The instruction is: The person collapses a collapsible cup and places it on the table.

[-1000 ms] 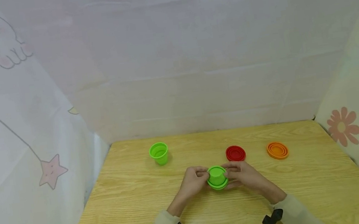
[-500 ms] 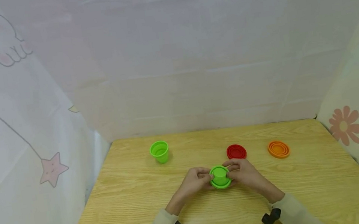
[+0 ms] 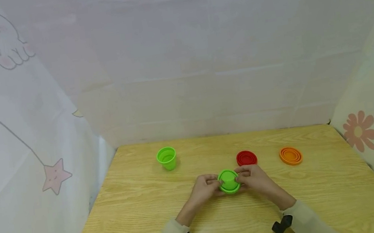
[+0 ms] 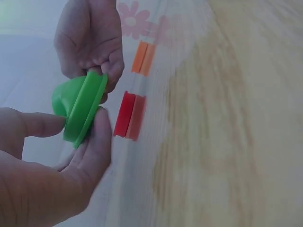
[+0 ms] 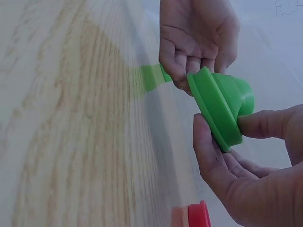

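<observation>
Both hands hold a partly folded green collapsible cup [image 3: 229,181] between them, its base facing back toward the head camera. My left hand [image 3: 204,188] pinches the cup's left side, thumb on the stepped wall and fingers behind the rim. On the opposite side my right hand [image 3: 255,181] grips it the same way. In the left wrist view the cup [image 4: 80,106] has a wide flat rim and a wall that bulges and dents near the thumb. The right wrist view shows the cup [image 5: 220,106] tilted, with the thumb pressing into its wall.
A second green cup [image 3: 167,158], unfolded, stands upright at the back left of the wooden table [image 3: 133,218]. Just beyond my right hand lies a flat red collapsible cup [image 3: 246,158]. Farther right is a flat orange one [image 3: 290,156]. Printed cloth [image 3: 199,52] walls enclose the table.
The green cup has shifted slightly right and up in the head view. Its base stands out less from the rim, and the thumbs have come closer together over it.
</observation>
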The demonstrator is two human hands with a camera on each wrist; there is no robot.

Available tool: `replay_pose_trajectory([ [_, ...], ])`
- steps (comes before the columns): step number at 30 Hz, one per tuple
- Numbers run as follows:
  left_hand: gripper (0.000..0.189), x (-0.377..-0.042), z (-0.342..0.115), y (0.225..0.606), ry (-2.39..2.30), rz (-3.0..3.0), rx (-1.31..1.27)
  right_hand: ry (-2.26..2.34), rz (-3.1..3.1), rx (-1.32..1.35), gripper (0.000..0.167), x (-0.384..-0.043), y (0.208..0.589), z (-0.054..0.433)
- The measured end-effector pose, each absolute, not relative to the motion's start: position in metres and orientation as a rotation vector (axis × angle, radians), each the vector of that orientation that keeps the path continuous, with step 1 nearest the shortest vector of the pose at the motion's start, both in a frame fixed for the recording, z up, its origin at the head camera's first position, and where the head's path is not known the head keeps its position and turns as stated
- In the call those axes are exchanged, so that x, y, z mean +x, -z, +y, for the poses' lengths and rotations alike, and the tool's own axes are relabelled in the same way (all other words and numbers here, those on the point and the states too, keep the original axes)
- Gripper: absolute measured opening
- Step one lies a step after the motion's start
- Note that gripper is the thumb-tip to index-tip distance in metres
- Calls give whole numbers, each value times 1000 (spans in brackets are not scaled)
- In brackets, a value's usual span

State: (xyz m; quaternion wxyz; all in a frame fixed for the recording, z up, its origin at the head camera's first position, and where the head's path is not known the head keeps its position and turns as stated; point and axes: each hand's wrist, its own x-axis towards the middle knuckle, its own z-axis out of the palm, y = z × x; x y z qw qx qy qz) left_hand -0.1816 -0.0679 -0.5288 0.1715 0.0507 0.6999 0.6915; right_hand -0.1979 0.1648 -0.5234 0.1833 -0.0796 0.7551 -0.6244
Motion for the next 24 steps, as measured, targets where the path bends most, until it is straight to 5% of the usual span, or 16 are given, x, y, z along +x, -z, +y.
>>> replay_pose_trajectory([
  [11,29,-192,-81,523,-1763,2084,309,1633,2150,-466,38,-196,518,172],
  [24,31,-187,-83,526,-1813,2008,256,1717,2016,-389,47,-194,521,178],
])
